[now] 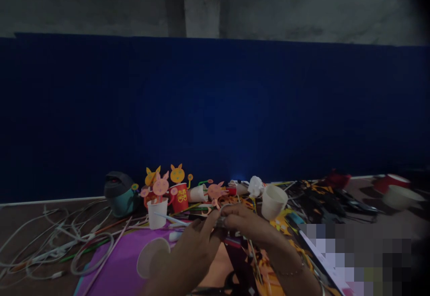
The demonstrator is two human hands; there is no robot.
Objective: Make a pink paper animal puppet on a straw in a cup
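Note:
My left hand [193, 249] comes in from the bottom centre, and my right hand [247, 224] reaches in from the right. Their fingers meet over the cluttered table, curled round something small and pale that I cannot make out. Under my left hand lie purple paper [117, 260] and a round pale disc [149, 255]. Orange paper [218, 269] and the dark handles of scissors [231, 285] are below the hands. Just beyond them stands a white cup [157, 213] with a pink paper animal face [161, 185]. Another pink face [216, 190] lies near my fingertips.
A red cup [180, 197] with a yellow face stands behind. A teal and black device [120, 193] and white cables [60, 242] are at the left. A white cup [273, 201] and crumpled white paper [255, 186] sit right of centre. Bowls [401, 197] are far right.

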